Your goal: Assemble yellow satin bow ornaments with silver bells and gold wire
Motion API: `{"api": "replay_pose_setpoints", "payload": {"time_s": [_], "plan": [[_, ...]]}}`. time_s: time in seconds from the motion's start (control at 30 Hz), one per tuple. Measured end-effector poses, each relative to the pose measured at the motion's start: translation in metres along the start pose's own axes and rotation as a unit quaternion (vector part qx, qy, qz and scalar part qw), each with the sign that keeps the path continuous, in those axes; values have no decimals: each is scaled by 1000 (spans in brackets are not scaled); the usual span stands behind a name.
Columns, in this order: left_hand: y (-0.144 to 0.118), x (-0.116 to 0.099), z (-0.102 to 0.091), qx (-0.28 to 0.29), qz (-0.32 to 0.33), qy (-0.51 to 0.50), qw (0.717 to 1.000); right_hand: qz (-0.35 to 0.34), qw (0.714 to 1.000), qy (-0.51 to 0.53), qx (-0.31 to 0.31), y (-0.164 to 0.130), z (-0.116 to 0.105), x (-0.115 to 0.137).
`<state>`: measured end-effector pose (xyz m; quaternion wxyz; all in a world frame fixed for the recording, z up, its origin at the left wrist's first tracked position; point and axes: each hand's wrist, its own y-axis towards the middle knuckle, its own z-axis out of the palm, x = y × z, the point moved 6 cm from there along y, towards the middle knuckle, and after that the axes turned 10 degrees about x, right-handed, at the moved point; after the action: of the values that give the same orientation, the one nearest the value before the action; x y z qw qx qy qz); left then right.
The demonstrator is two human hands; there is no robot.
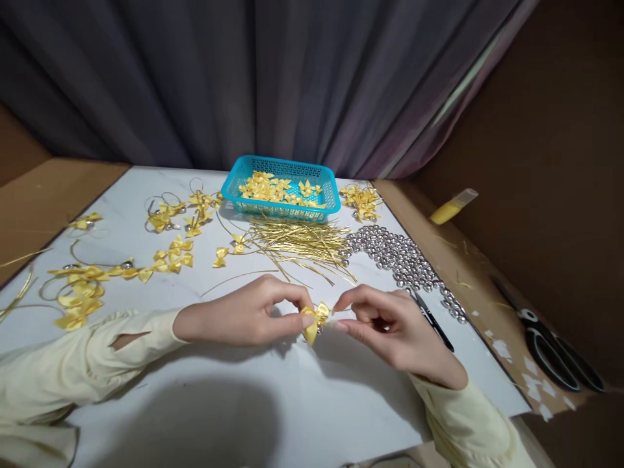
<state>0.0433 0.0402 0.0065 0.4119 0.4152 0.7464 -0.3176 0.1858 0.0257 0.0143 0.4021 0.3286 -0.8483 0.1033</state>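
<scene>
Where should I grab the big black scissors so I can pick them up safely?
Grab the black scissors by the looped handles at their near end, coming from above. They lie flat on the brown board right of the white table, and the blades point away toward the back, so your fingers stay clear of them.

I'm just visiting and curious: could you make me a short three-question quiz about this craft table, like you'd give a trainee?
1. True or false: both hands pinch the same yellow bow.
2. What does the blue basket hold?
A. silver beads
B. yellow bows
C. scissors
3. Fill in: the silver beads lie on the person's ____ side of the gold wires.

Key
1. True: the left hand and right hand meet on it above the white board.
2. B.
3. Right; the scissors lie farther right still, off the board.
</scene>
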Motion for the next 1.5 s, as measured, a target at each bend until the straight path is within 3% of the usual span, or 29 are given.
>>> {"api": "replay_pose_setpoints", "payload": {"time_s": [0.37, 0.6, 0.93, 1.13, 1.3, 1.37, 1.5], "plan": [[0, 3, 0, 2, 8, 1, 1000, -97, 981, -169, -5, -5, 3, 20], [0, 2, -1, 3, 7, -2, 1000, -134, 974, -181, -31, -9, 2, 23], [0, 2, -2, 1, 5, 2, 1000, -116, 983, -144, -17, -6, -1, 21], [-1, 2, -4, -8, -7, -9, 1000, -9, 997, -73, 12, -3, -11, -1], [-1, 5, -5, -14, -28, -23, 999, 7, 997, -23, 71, -9, -21, -1], [-1, 6, -4, -13, -36, -30, 999, 26, 999, -9, 32, -12, -28, -2], [-1, 5, -5, -15, -46, -39, 998, 74, 988, 80, -113, -18, -46, -11]]}}
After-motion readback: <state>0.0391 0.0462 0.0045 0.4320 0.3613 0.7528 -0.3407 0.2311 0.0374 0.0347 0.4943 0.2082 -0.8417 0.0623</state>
